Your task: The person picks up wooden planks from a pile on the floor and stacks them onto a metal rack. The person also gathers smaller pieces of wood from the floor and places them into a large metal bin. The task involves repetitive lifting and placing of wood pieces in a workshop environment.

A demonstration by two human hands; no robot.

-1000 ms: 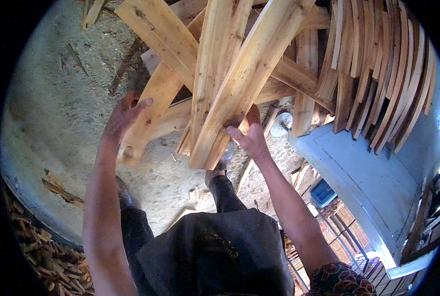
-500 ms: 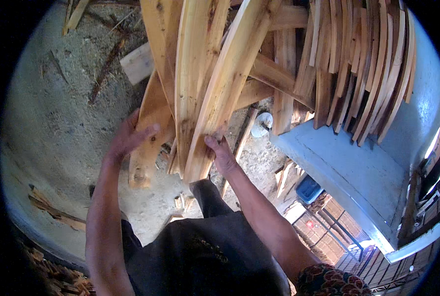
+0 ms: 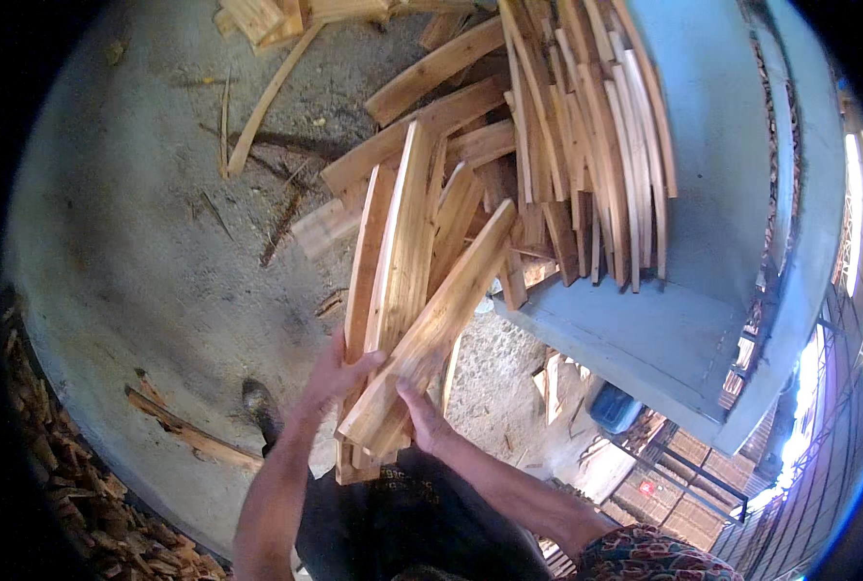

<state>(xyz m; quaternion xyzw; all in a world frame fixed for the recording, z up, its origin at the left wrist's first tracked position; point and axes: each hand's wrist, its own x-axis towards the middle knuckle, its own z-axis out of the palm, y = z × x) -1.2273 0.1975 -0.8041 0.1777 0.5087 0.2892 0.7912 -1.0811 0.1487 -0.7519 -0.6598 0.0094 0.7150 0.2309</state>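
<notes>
Both hands clamp a bundle of wooden slats over the concrete floor: left hand grip wrapped around its left side, right hand grip closed under its lower end. Slat pile beyond.

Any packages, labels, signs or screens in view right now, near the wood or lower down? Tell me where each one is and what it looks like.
Small sign: lower right, down below the blue slab; a red rectangle, too small to make out further.
Dark blue box-like container: on the ground below the slab's edge; whether it is a package cannot be told.
No screens or labels visible.
</notes>
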